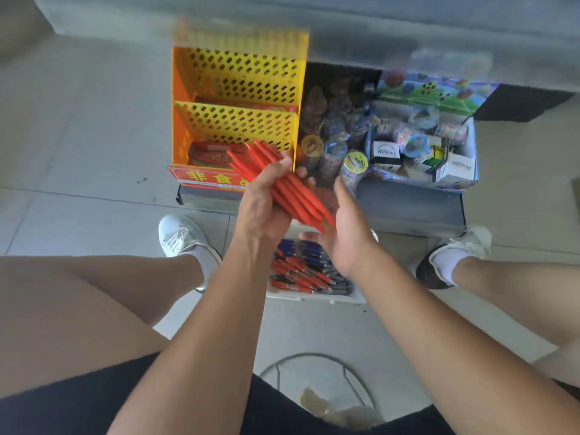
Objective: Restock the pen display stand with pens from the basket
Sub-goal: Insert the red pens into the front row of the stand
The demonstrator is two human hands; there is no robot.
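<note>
My left hand (262, 200) grips a bundle of several red pens (292, 193), held slanted in front of the yellow tiered pen display stand (238, 120). Red pens lie in the stand's lowest tier (210, 153), and the middle tier holds a flat red pack. My right hand (348, 227) is open, palm turned toward the bundle, its fingers beside the pens' lower tips. Below both hands, on the floor between my feet, sits the white basket (314, 298) filled with red, blue and black pens.
To the right of the stand are stacks of round colourful tape rolls (332, 152) and a blue printed box (439, 146) of small toys. Both sit on a dark low shelf (408, 208). My knees and white shoes flank the basket; a wire stool ring (314, 368) lies under me.
</note>
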